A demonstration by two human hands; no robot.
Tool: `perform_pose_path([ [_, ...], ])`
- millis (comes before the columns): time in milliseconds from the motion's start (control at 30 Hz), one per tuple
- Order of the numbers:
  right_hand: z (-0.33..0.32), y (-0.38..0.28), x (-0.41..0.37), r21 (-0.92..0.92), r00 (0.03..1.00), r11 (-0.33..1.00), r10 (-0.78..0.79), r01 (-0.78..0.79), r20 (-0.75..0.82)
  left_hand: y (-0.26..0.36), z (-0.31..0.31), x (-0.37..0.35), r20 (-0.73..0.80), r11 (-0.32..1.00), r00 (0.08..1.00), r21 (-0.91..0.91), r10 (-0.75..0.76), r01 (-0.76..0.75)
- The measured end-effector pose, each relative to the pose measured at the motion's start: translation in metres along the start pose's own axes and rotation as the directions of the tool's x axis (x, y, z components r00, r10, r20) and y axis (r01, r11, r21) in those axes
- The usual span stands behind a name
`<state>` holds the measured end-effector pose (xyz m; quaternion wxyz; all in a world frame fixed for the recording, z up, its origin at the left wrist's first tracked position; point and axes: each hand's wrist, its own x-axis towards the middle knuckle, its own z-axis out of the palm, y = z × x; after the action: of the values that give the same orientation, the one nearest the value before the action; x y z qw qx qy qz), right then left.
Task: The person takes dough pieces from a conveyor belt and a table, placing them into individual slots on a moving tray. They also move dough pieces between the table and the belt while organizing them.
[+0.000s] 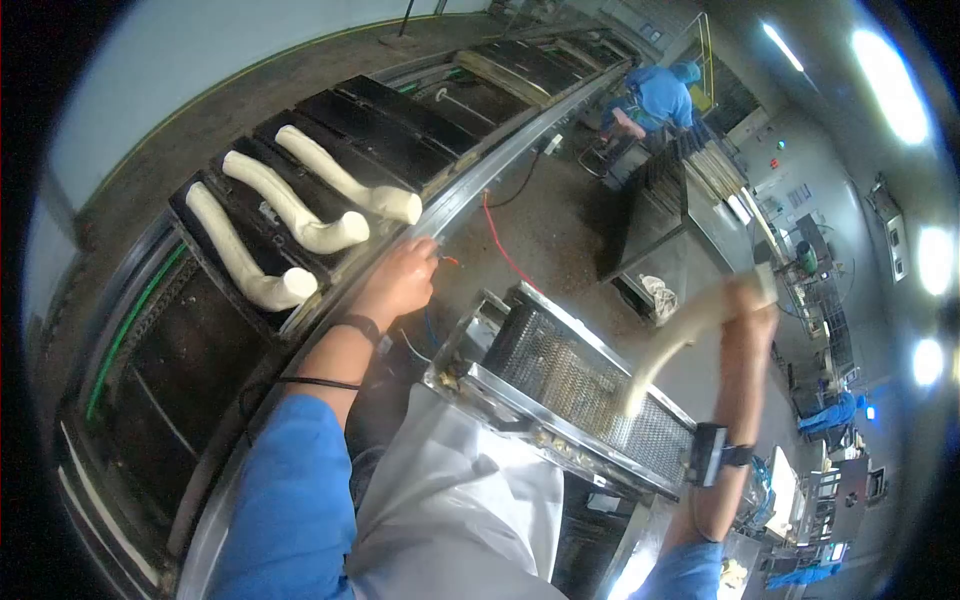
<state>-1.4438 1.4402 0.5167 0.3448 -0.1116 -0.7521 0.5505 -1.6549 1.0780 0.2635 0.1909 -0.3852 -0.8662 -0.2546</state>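
Note:
My right hand (748,308), smeared by motion, grips the upper end of a curved cream-coloured piece (670,340). Its lower end hangs over a mesh conveyor belt (570,380) in a metal frame. My left hand (398,278) is at the metal rail (465,190) of the long line, fingers curled; what is in them, if anything, is hidden. Just beyond it, three similar pieces lie on dark plates: a near one (235,245), a middle one (290,205) and a far one (340,175). Each is a bent tube with a thicker, flat-cut end towards the rail.
More dark plates (405,115) run along the line. A red cable (497,235) crosses the floor. Stacked panels stand by a metal table (690,225) with a white cloth (657,298) below. A person in blue (660,95) bends farther off; another blue sleeve (830,412) shows at right.

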Motion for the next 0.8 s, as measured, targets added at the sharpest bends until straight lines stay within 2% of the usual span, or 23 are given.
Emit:
perform_pose_path([
  [33,-0.003,-0.029,0.015,0.228,0.999,0.973,0.029,-0.034,0.026,0.001,-0.003,0.004,0.004,1.000,1.000,0.003,0.004,-0.004],
  [100,0.034,-0.089,0.015,0.561,0.946,0.820,-0.261,0.113,0.192,0.007,-0.012,0.011,0.033,1.000,0.999,0.022,-0.013,0.012],
  [167,0.048,-0.120,0.012,0.654,0.916,0.756,-0.243,-0.027,0.318,0.014,-0.025,0.017,0.052,0.999,0.998,0.017,-0.035,0.034],
  [233,0.082,-0.142,0.004,0.471,0.802,0.867,-0.395,0.164,0.448,0.018,-0.036,0.013,0.071,0.998,0.996,0.014,-0.059,0.059],
  [300,0.083,-0.126,0.002,0.422,0.817,0.899,-0.330,0.118,0.474,0.018,-0.041,0.007,0.063,0.999,0.998,0.023,-0.027,0.026],
  [367,0.067,-0.086,-0.013,0.301,0.855,0.952,-0.195,0.048,0.481,0.024,-0.040,-0.005,0.047,0.999,0.999,0.034,-0.015,0.013],
  [433,0.048,-0.043,-0.023,0.081,0.856,0.996,-0.004,-0.044,0.518,0.030,-0.055,-0.019,0.181,0.994,0.977,0.000,-0.109,0.111],
  [467,0.025,-0.012,-0.015,-0.033,0.862,0.997,0.072,-0.064,0.502,0.043,-0.059,-0.015,0.188,0.993,0.975,0.009,-0.119,0.120],
  [500,0.010,0.025,-0.022,-0.145,0.867,0.986,0.143,-0.083,0.477,0.049,-0.064,-0.023,0.122,0.989,0.982,0.004,-0.147,0.148],
  [533,-0.006,0.056,-0.033,-0.309,0.869,0.947,0.227,-0.092,0.439,0.055,-0.071,-0.031,0.056,0.985,0.983,0.000,-0.174,0.174],
  [567,-0.024,0.085,-0.046,-0.463,0.871,0.881,0.299,-0.097,0.388,0.062,-0.086,-0.038,0.056,0.984,0.982,0.013,-0.180,0.179],
  [633,-0.064,0.154,-0.080,-0.765,0.889,0.644,0.342,0.015,0.305,0.070,-0.121,-0.058,0.088,0.913,0.955,-0.282,-0.282,0.295],
  [700,-0.103,0.196,-0.110,-0.919,0.920,0.394,0.357,0.006,0.159,0.077,-0.171,-0.075,-0.049,0.923,0.935,-0.188,-0.352,0.337],
  [767,-0.126,0.204,-0.125,-0.999,0.938,0.052,0.347,-0.013,0.006,0.069,-0.217,-0.096,-0.247,0.938,0.914,0.043,-0.323,0.344],
  [800,-0.135,0.206,-0.131,-0.998,0.935,0.066,0.355,-0.010,0.014,0.061,-0.228,-0.112,-0.290,0.861,0.842,0.096,-0.455,0.499],
])
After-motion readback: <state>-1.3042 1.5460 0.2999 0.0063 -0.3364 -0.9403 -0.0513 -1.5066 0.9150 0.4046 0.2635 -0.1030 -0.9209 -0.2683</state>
